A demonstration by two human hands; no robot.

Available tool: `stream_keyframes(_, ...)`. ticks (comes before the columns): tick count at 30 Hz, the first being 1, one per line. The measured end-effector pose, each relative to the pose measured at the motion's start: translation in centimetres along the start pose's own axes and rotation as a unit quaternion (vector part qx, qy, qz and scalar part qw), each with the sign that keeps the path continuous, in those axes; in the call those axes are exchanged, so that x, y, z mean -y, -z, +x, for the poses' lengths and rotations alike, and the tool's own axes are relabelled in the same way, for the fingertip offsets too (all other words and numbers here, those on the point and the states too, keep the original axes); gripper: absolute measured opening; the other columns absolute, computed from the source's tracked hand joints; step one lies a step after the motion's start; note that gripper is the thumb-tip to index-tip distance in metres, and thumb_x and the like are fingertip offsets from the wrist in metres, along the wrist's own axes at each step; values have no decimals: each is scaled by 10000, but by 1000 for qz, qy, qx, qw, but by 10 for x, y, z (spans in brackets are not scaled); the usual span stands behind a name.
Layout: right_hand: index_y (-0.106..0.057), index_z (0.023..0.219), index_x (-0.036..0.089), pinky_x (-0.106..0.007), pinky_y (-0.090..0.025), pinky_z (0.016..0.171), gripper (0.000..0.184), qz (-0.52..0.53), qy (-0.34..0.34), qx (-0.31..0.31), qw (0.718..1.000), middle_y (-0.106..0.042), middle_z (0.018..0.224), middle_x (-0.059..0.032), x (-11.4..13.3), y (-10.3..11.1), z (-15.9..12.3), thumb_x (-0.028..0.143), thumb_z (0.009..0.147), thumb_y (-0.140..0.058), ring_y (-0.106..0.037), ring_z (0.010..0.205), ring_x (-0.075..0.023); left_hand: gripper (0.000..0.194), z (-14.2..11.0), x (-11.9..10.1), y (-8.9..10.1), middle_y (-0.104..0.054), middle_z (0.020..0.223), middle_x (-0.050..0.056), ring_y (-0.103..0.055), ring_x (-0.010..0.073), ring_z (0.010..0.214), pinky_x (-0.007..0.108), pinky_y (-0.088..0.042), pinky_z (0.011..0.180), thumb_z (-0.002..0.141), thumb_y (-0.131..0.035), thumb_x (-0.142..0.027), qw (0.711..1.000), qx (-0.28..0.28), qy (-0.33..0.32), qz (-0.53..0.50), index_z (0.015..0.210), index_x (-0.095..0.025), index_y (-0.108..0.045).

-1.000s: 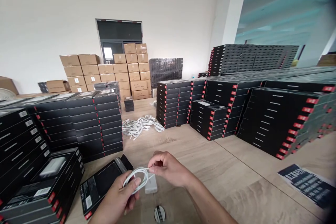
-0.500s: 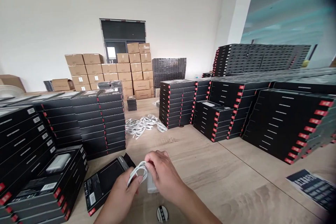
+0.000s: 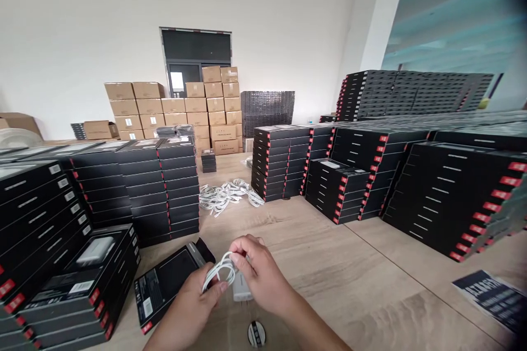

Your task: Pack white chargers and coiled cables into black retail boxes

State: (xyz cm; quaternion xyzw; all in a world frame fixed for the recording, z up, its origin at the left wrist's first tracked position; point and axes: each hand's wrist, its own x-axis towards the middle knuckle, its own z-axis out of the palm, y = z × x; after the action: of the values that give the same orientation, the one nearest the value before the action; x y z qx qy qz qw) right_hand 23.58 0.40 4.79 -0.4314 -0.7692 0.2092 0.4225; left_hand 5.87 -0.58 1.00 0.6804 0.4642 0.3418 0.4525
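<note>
A coiled white cable [image 3: 220, 272] is gripped between both hands over the table. My left hand [image 3: 202, 292] pinches the coil's left side with thumb and fingers. At the top right of the loop, my right hand [image 3: 253, 263] closes its fingertips on the cable. Below and partly behind the right hand is a white power adapter [image 3: 241, 288], with its prongs toward me; whether the hand touches it I cannot tell. An open black box [image 3: 168, 282] lies left of the hands, its flap raised at the far end. The cable's ends are hidden.
Tall stacks of black boxes [image 3: 177, 186] stand at left, more stacks [image 3: 444, 197] at right. Beyond the hands lies a pile of white cables [image 3: 228, 196]. Another white adapter [image 3: 96, 250] rests on a low box stack. A round sticker [image 3: 257, 334] is near the front edge.
The view has shifted slightly. Both hands keep hold of the coiled cable, and its loops look a little more spread. A bit more of the adapter shows beneath the right hand.
</note>
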Motion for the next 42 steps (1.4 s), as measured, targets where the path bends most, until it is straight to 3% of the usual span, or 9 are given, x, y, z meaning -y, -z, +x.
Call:
stream_keyframes(7, -555, 778, 211, -303, -370, 743, 177, 15, 43, 1, 999, -583, 758, -6, 7, -3, -2, 258, 927, -471, -507, 764, -172, 266, 0, 0, 1, -561, 742, 2, -484, 172, 725, 256, -370, 677, 812, -558, -445, 998, -45, -3, 36, 776, -182, -566)
stream_keyframes(10, -555, 772, 204, -271, -372, 672, 196, 130, -25, 18, 991, -557, 722, 8, 2, -7, 0, 327, 913, -495, -493, 707, -155, 265, -1, -1, 0, -591, 752, 12, -505, 182, 735, 260, -380, 682, 801, -563, -444, 998, -54, 0, 35, 769, -182, -583)
stream_keyframes(13, -552, 723, 186, -251, -352, 629, 255, 270, -106, 50, 956, -535, 657, 27, -5, -9, 3, 394, 871, -549, -466, 633, -130, 243, -2, 0, 0, -624, 796, 30, -534, 198, 762, 273, -394, 708, 814, -541, -419, 997, -51, 5, 55, 798, -182, -591)
stream_keyframes(18, -557, 623, 168, -247, -323, 610, 334, 343, -177, 74, 920, -517, 576, 38, -10, -8, 6, 443, 798, -629, -419, 566, -109, 248, -2, 1, -5, -649, 890, 54, -553, 220, 850, 286, -395, 775, 798, -565, -400, 996, -76, 14, 48, 904, -179, -610)
stream_keyframes(22, -594, 666, 168, -238, -321, 575, 254, 301, -187, 31, 935, -524, 608, 36, -9, -10, 5, 391, 776, -644, -429, 578, -113, 217, 1, 0, -12, -541, 680, -18, -478, 157, 646, 256, -375, 625, 827, -507, -397, 1000, -14, 12, 5, 784, -188, -542)
stream_keyframes(26, -632, 714, 163, -239, -346, 589, 180, 243, -171, 14, 955, -554, 648, 21, -9, -11, 4, 331, 780, -619, -472, 625, -127, 190, 5, 5, -13, -555, 730, 2, -487, 173, 707, 275, -367, 669, 829, -486, -366, 994, -74, 24, 78, 773, -188, -524)
stream_keyframes(30, -618, 688, 162, -236, -343, 555, 204, 259, -187, 26, 947, -551, 605, 28, -10, -10, 4, 339, 788, -607, -471, 568, -116, 228, 4, 6, -10, -579, 720, 7, -508, 181, 699, 274, -359, 648, 810, -510, -420, 990, -106, 35, 89, 750, -200, -524)
stream_keyframes(36, -654, 874, 176, -265, -443, 641, 137, 231, -153, -42, 960, -659, 699, -5, -5, -18, 0, 267, 776, -625, -600, 672, -165, 402, 2, -3, -13, -490, 586, -59, -431, 114, 529, 236, -313, 513, 718, -606, -588, 993, -68, 49, -83, 731, -202, -495)
stream_keyframes(42, -699, 924, 208, -362, -470, 819, 170, 117, -97, -82, 985, -715, 893, -66, 0, -26, -4, 317, 809, -639, -639, 878, -238, 429, 3, -6, -12, -456, 566, -93, -313, 43, 413, 188, -148, 408, 707, -660, -563, 966, -22, 92, -241, 852, -200, -484)
